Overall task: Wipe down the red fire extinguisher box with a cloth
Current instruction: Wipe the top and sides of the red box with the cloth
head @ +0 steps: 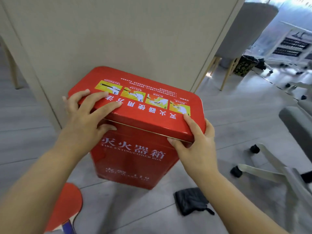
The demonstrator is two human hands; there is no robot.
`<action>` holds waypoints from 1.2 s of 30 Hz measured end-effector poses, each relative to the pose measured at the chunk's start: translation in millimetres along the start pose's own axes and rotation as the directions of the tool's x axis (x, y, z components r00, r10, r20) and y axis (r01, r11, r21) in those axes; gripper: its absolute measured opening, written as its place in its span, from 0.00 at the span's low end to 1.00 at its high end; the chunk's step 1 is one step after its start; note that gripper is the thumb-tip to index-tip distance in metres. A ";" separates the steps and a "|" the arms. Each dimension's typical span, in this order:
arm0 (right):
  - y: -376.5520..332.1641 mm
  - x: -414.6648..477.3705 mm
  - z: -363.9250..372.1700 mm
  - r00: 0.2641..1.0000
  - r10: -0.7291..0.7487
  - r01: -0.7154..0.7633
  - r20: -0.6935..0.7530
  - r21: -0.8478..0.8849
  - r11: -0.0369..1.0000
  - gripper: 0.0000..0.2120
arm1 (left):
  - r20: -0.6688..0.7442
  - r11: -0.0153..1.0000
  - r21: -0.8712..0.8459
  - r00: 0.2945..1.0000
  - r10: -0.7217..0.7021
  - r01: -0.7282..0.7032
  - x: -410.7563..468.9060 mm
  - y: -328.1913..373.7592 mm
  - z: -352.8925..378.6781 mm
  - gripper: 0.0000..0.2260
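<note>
Red fire extinguisher box (133, 159) stood on the floor (228, 119), back against a beige panel (118, 39), directly under and between both hands. Its lower front was blurred, so I could not tell whether it sat flat or tilted.

Risks, as judged:
- Both hands held the lid (143, 105) only. If the lid is hinged or loose, a pull there could swing it open, or tip the box forward, rather than shift the body.
- A thumb sat under the lid rim on each side, so a pinch was possible if the lid dropped shut.
- No hand held the cloth, so wiping had not yet begun.

Left hand (84, 115): gripped the near-left lid corner, fingers spread across the top, thumb below the rim. Right hand (197, 146): gripped the near-right corner, forefinger on top, thumb under the rim.

Dark cloth (190, 200) lay crumpled on the floor below the right hand, apart from the box. A red paddle (65, 201) lay below the left forearm. A chair base (263, 166) stood beyond the right hand.
</note>
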State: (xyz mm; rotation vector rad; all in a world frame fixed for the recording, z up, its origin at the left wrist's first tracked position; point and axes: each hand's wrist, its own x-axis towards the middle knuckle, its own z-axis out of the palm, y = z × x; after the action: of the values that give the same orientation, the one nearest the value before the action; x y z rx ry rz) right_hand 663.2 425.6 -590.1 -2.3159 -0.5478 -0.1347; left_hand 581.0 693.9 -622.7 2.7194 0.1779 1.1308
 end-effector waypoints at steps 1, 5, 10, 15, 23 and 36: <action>0.3 -0.6 -2.5 1.000 -0.006 0.006 0.026 -0.030 1.000 0.36 | 0.013 1.000 0.002 1.000 -0.019 0.019 -0.2 3.9 -1.0 0.26; 18.2 8.7 -14.1 0.985 -0.160 0.167 0.069 -0.123 0.978 0.37 | 0.013 0.993 0.036 0.994 -0.111 0.110 -0.4 25.9 0.3 0.34; 60.7 29.7 -24.9 0.928 -0.371 0.371 0.024 -0.033 0.928 0.30 | -0.070 0.985 0.081 0.986 -0.149 0.155 -13.4 65.3 15.0 0.31; 87.4 76.8 -36.1 0.871 -0.489 0.492 -0.053 0.113 0.863 0.25 | -0.096 0.960 0.102 0.963 -0.253 0.262 -19.9 130.4 19.8 0.26; 97.1 163.1 -28.8 0.743 -0.579 0.516 0.335 0.266 0.815 0.31 | -0.110 0.840 -0.061 0.833 -0.542 0.539 -11.7 217.2 49.9 0.28; 91.3 146.5 -8.9 0.834 -0.455 0.224 0.313 0.562 0.796 0.20 | -0.097 0.655 -0.179 0.650 -0.754 0.734 9.6 262.2 83.5 0.43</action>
State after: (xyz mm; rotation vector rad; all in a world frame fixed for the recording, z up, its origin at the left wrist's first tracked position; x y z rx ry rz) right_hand 834.8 412.3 -605.6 -1.6975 -1.1005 0.3337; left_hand 656.9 429.3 -615.8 2.0486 1.1053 1.0247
